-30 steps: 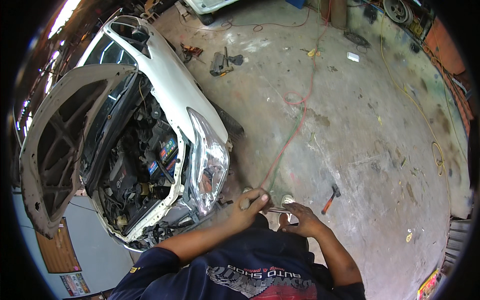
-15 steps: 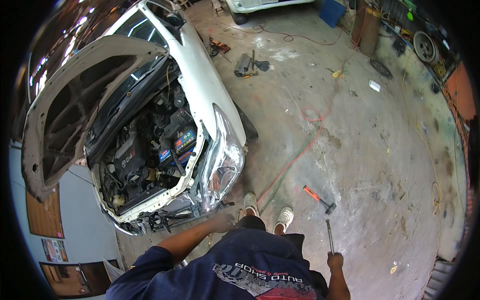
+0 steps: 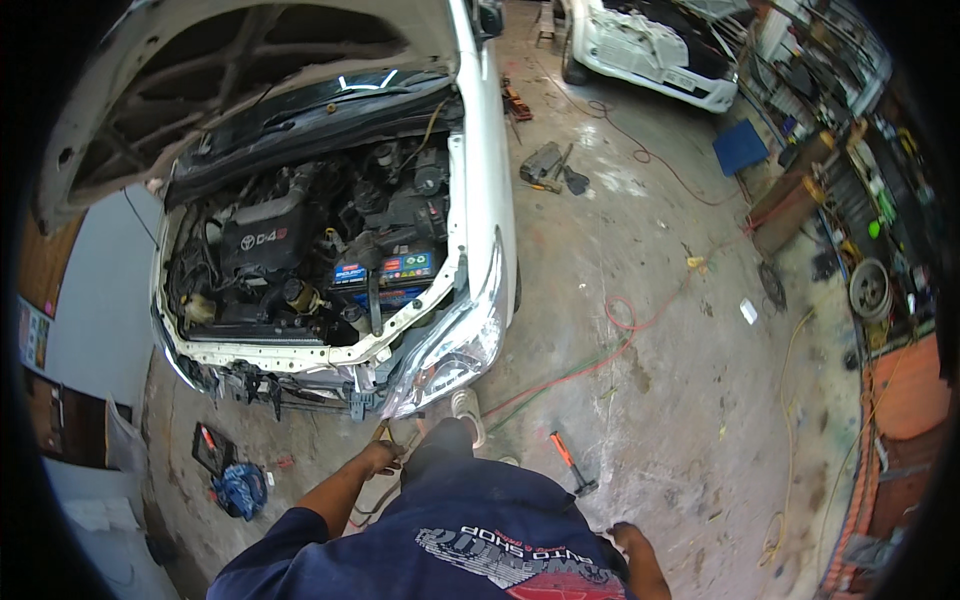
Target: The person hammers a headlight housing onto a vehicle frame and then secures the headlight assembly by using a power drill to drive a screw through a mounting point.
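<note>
Left hand (image 3: 381, 459) has swung outward, closed round a tool (image 3: 382, 431), with a hammer (image 3: 567, 455) ahead of the right hand (image 3: 624, 538), its openness and hold unclear.

A slim, brass-toned tool (image 3: 383, 431), its kind unclear, juts far-ward from the left hand (image 3: 380, 459), just near of the headlight (image 3: 452, 352).

I am standing in a car repair workshop — the white car (image 3: 484, 200) in front of me has its hood (image 3: 250, 65) raised over an exposed engine (image 3: 265, 245). A hammer (image 3: 568, 458) and long hoses (image 3: 560, 378) lie on the stained concrete floor (image 3: 690, 400), a second white vehicle (image 3: 635, 50) stands beyond, and a wheel rim (image 3: 870, 290) sits near heaped clutter (image 3: 890, 180).
</note>
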Action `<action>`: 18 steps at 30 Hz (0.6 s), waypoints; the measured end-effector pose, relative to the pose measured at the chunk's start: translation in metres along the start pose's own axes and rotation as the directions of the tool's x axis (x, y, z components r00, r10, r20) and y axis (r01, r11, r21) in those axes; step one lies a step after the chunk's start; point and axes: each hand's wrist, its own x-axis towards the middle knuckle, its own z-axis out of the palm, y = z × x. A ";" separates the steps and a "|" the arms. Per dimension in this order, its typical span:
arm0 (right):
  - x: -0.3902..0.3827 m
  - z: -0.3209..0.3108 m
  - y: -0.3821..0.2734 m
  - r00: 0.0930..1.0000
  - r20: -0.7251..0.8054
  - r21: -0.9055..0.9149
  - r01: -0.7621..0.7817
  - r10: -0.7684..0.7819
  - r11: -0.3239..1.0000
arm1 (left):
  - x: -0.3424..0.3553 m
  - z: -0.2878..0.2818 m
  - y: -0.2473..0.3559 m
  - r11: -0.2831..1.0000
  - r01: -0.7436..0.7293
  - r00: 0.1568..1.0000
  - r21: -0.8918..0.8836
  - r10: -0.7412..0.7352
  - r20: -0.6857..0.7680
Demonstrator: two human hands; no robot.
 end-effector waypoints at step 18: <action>-0.156 -0.356 -0.364 0.956 -0.202 -0.389 0.123 -0.215 0.913 | 0.177 0.100 0.025 -0.429 -0.051 0.996 -0.902 0.040 -0.075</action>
